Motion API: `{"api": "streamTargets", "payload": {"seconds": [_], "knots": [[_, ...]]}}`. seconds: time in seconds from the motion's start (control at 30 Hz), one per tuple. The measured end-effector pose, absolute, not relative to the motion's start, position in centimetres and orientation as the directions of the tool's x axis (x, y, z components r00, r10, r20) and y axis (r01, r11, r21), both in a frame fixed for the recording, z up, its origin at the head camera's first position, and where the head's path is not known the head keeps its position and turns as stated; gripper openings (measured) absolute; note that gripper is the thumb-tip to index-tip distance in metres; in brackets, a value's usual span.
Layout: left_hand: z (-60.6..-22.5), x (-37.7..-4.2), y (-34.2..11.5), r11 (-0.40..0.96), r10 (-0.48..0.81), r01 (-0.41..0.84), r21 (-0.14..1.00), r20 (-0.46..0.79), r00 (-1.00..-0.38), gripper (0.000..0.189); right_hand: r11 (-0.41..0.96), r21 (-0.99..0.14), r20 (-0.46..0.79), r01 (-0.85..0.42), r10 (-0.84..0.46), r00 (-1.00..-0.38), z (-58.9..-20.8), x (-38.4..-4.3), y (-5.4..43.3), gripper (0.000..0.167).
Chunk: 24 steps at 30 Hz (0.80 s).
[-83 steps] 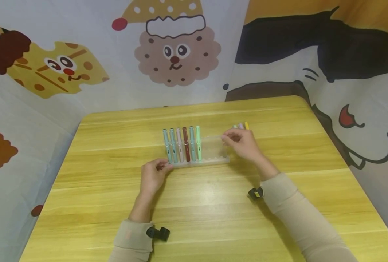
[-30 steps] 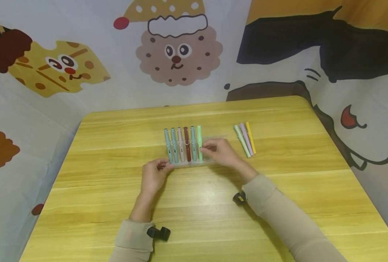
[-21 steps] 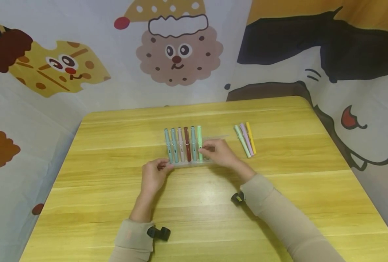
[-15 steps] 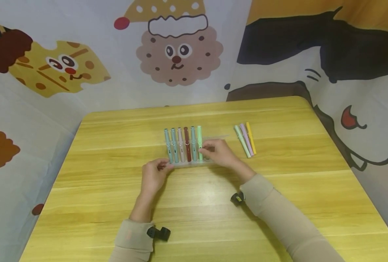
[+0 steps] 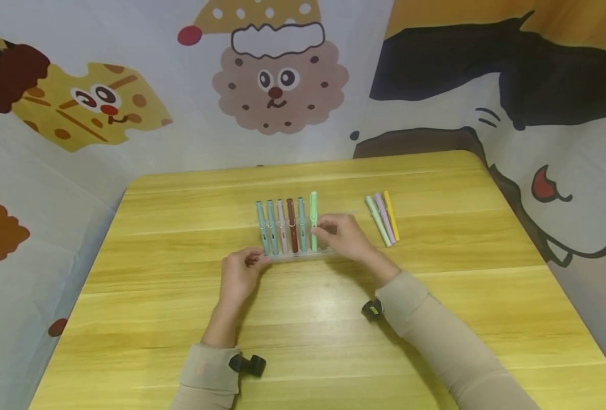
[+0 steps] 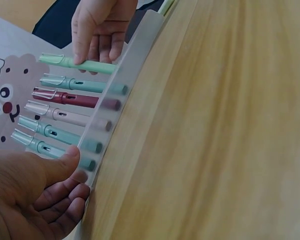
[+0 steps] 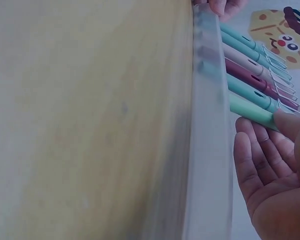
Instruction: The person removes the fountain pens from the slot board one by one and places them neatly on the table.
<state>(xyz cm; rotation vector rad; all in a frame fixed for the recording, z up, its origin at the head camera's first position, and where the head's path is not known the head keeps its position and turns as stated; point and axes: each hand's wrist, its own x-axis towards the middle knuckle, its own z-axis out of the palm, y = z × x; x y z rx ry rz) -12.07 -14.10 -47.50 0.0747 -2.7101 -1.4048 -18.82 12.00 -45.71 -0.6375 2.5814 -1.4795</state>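
Thumb and fingertip of the right hand (image 5: 346,236) are pinching a bright green pen (image 5: 313,206), the other fingers loosely bending, while the left hand (image 5: 238,274) is gripping the left end of a clear rack (image 7: 209,175) between thumb and curled fingers. The green pen is standing at the right of the row, rising above its neighbours, its lower end not showing through the front lip. A slackening pinch could let it slip or knock the adjacent teal pen (image 5: 302,225); a loosening left hand could let the rack skid. The rack is also holding two further teal pens (image 5: 263,228), a pale pink pen (image 5: 282,228) and a dark red pen (image 5: 292,226). Beyond, a pale green pen (image 5: 378,221), a lilac pen (image 5: 386,218) and a yellow pen (image 5: 392,216) are lying on the wooden table (image 5: 323,330).
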Motion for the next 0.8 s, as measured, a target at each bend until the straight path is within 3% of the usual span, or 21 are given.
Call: {"api": "streamTargets", "payload": {"seconds": [0.8], "knots": [[-47.7, -12.2, -14.2, 0.59, -0.08, 0.01, 0.808, 0.07, -0.994, 0.024, 0.487, -0.826, 0.111, -0.282, -0.35, -0.93, -43.6, -18.8, 13.7, 0.016]]}}
